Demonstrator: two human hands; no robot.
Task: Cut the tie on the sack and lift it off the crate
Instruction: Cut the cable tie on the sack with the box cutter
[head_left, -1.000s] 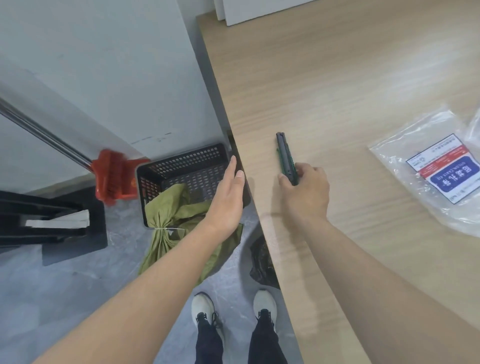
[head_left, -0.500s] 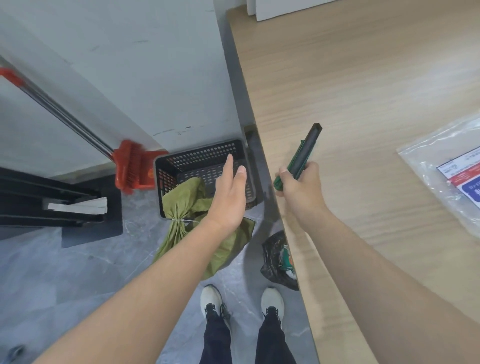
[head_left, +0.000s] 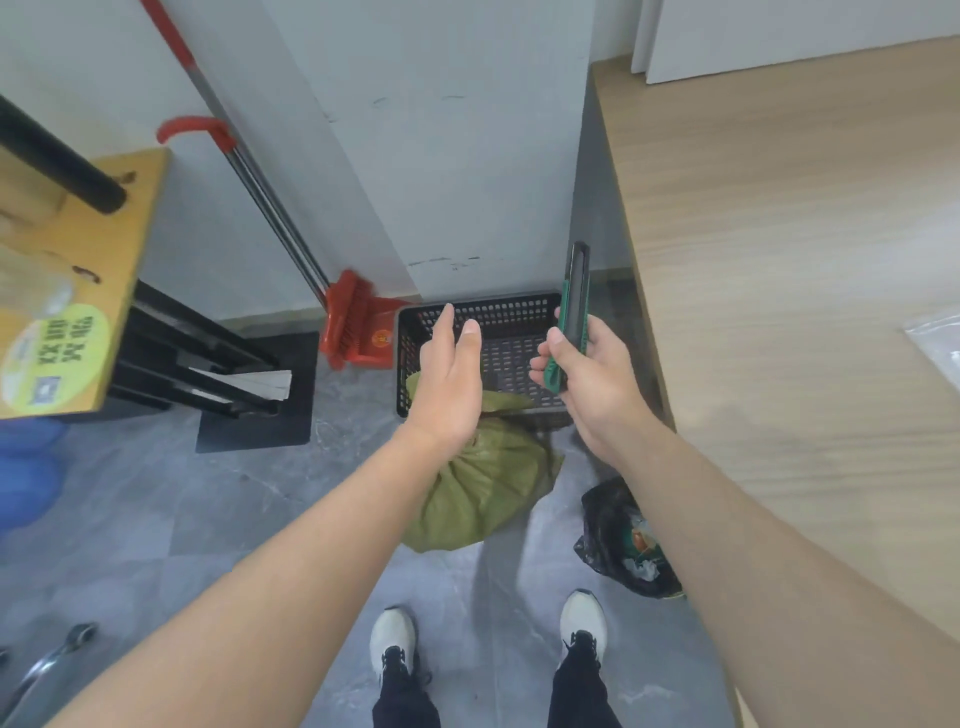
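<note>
A green woven sack (head_left: 478, 483) lies on the grey floor, its tied neck draped over the front rim of a black perforated plastic crate (head_left: 514, 322) against the wall. The tie is hidden behind my left wrist. My left hand (head_left: 449, 376) hovers over the sack's neck and the crate, palm flat, fingers extended, holding nothing. My right hand (head_left: 592, 379) is closed around a green and black utility knife (head_left: 573, 317), held upright over the crate's right side. No blade shows.
A wooden table (head_left: 789, 260) runs along the right. A black rubbish bag (head_left: 623, 540) sits on the floor beside it. A red broom and dustpan (head_left: 358, 327) lean on the wall left of the crate. A black stand (head_left: 218, 364) is further left. My feet are below.
My right hand has lifted the utility knife off the table and carried it left over the crate. The view has turned down toward the floor, and my left hand stays above the sack.
</note>
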